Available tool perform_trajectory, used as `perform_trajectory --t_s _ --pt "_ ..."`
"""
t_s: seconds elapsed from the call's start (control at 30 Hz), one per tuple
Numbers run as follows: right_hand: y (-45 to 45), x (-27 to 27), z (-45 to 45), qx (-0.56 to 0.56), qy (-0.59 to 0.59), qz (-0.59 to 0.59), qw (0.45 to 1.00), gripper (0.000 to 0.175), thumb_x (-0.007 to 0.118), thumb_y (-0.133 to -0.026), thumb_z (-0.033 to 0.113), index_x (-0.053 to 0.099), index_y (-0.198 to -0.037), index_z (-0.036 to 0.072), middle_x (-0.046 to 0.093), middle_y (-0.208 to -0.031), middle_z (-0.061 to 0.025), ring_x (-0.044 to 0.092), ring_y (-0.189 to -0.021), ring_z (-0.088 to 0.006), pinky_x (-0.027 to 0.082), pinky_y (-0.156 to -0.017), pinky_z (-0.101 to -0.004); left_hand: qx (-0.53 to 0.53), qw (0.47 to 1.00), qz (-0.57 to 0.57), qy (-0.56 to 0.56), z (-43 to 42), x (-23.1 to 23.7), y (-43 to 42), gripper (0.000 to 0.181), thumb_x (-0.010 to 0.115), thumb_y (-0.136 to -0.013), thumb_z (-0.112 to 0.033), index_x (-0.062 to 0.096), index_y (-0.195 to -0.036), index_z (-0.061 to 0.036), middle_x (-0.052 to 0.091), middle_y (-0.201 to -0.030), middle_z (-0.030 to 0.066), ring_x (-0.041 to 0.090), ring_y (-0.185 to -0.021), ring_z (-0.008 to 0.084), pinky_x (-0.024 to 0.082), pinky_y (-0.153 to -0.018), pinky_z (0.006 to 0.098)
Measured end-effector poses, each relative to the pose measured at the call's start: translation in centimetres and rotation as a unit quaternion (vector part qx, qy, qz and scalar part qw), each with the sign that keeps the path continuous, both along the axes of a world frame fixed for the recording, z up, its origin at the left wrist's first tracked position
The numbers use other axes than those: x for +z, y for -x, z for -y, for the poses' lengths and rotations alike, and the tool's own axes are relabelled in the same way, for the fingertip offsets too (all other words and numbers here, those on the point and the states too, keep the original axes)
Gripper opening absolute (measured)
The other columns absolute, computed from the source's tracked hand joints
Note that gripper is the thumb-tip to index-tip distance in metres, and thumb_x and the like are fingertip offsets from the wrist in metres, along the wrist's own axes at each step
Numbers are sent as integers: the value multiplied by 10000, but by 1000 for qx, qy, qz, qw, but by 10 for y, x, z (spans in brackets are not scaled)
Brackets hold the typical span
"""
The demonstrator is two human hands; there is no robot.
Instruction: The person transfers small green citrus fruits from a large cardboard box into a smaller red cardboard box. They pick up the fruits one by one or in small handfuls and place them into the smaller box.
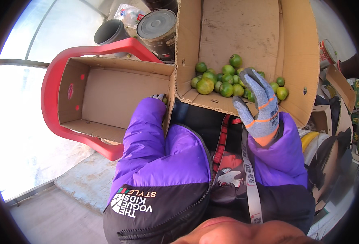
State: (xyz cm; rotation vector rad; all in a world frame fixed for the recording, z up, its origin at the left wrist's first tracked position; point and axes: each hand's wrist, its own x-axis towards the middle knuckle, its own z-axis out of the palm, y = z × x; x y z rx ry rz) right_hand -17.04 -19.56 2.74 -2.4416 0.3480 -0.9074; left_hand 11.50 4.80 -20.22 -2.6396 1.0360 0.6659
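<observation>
In front of me a large cardboard box (240,27) is tilted, and a heap of round green fruits (227,78), which look like unripe tomatoes, lies along its near side. My right hand (260,106), in a grey glove with orange bands, hovers over the heap, thumb and fingers apart and nothing seen between them. On the left, a smaller cardboard box (115,94) rests on a red plastic chair (50,100). My left hand (158,97) reaches inside its right wall, mostly hidden by the purple sleeve. A green fruit (165,100) shows partly beside those gloved fingers.
Behind the chair stand an open grey bucket (110,32) and a lidded, dirty bucket (157,29), with a plastic bag (129,15) beyond. To the right are a red can (327,53), more cardboard (341,85) and something yellow (309,141). A strap (250,174) hangs down my front.
</observation>
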Motion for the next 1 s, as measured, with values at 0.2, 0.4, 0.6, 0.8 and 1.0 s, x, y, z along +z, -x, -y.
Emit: perform_trajectory --t_s 0.2,0.4,0.6,0.8,1.0 --pt "4 7 -6 7 4 -25 1000 562 780 -778 110 592 -1302 38 583 -1343 -168 550 -1220 -351 436 -1038 -425 97 983 55 149 0 19 3 597 736 -808 -285 541 -1361 -174 524 -1370 202 506 -1269 403 431 -1061 476" --pt "6 2 -18 103 -27 -24 994 565 825 -748 208 635 -1263 75 619 -1287 -160 613 -1125 -331 490 -937 -429 -4 652 217 726 36 144 59 608 741 -817 -137 513 -1372 -37 484 -1358 254 510 -1232 424 463 -1011 491" --pt "-2 30 -33 351 -296 -18 888 648 804 -794 153 517 -1362 32 647 -1155 -184 631 -1067 -377 505 -883 -431 -385 591 129 697 63 205 116 528 823 -731 -378 621 -1158 -141 451 -1383 357 508 -1241 493 461 -973 534" --pt "7 22 -4 27 47 -6 998 660 811 -742 101 541 -1337 7 595 -1283 -194 572 -1182 -363 467 -997 -421 -70 644 92 756 33 179 69 774 823 -783 -245 457 -1426 -17 378 -1483 265 495 -1297 390 458 -1029 438" --pt "5 0 -2 -20 16 14 1000 600 793 -762 93 580 -1322 62 588 -1307 -177 566 -1176 -382 463 -1001 -447 86 932 203 289 -22 73 -33 630 657 -910 -307 418 -1487 -223 491 -1426 202 521 -1274 390 446 -1027 480"
